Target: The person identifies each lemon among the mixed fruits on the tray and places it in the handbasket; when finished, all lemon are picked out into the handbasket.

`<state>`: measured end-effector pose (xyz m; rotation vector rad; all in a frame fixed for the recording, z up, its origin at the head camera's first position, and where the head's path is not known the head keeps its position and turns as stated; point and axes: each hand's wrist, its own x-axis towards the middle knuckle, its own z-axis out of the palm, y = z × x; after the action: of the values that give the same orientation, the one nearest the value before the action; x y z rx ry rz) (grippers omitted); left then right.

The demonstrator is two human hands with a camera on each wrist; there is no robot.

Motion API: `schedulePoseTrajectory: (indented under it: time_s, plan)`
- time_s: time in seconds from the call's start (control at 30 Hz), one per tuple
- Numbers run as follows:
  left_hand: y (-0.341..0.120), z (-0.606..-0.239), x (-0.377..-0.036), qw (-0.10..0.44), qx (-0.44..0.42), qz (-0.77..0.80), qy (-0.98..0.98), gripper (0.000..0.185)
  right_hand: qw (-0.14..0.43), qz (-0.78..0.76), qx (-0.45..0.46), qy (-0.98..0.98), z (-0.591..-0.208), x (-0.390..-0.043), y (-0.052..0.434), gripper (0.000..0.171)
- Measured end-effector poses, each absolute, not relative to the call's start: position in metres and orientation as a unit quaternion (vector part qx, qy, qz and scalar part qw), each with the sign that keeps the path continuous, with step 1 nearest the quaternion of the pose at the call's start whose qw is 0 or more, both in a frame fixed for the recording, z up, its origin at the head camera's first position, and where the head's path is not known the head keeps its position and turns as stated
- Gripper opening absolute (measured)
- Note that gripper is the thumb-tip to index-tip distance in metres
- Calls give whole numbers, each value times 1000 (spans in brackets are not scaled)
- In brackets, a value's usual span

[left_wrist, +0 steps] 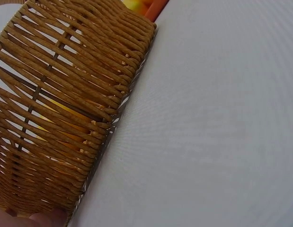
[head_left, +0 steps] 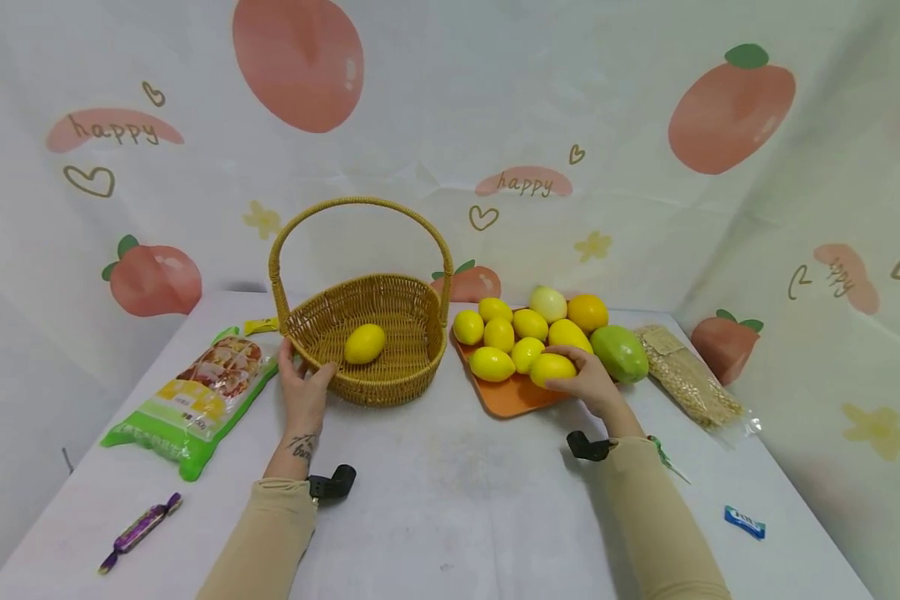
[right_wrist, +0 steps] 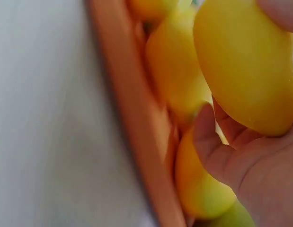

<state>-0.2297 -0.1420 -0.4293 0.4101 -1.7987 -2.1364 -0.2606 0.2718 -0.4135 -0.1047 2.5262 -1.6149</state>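
- Two hands are engaged at the centre of the head view: the left hand (head_left: pixel 302 390) is placed against the near rim of the wicker basket (head_left: pixel 412 367), and the right hand (head_left: pixel 589 380) is curled over a lemon (head_left: pixel 552 367) on the orange tray (head_left: pixel 506 398).
- Left grip: thumb and fingers are closed on the basket rim; in the left wrist view only the woven wall (left_wrist: pixel 66 109) and a fingertip at the lower left edge are shown.
- Right grip: the lemon (right_wrist: pixel 248 66) is enclosed between thumb and fingers, as confirmed in the right wrist view; whether it is lifted clear of the tray cannot be told.
- One lemon in the basket (head_left: pixel 364 343) is seen left of centre; the remaining yellow fruit, an orange (head_left: pixel 588 312) and a green mango (head_left: pixel 620 352) are heaped on the tray, right of centre.
- Step judged to be in hand: pick-up of a lemon while the basket is steadied.
- Next move, as judged: a lift clear of the neighbouring fruit, then travel leftward over the basket rim and under the handle (head_left: pixel 360 208); a firm hold is required, as the fruit is round and smooth.
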Motion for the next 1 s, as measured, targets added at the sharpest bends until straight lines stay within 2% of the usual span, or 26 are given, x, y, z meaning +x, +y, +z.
schedulePoseTrajectory:
  time_s: [0.3, 0.63, 0.83, 1.0]
  plan:
    - [-143, -431, -230, 160, 141, -747, -630, 85, 67, -681, -101, 722, -382, -257, 205, 59]
    - [-144, -431, -229, 159, 138, -746, -632, 85, 79, -695, -201, 686, -352, -280, 87, 55]
    - [-145, -431, -229, 156, 142, -747, -630, 86, 113, -671, -206, 704, -347, -300, 31, 53]
    - [-145, -432, -230, 155, 143, -748, -630, 85, 139, -661, -205, 708, -347, -307, 4, 56]
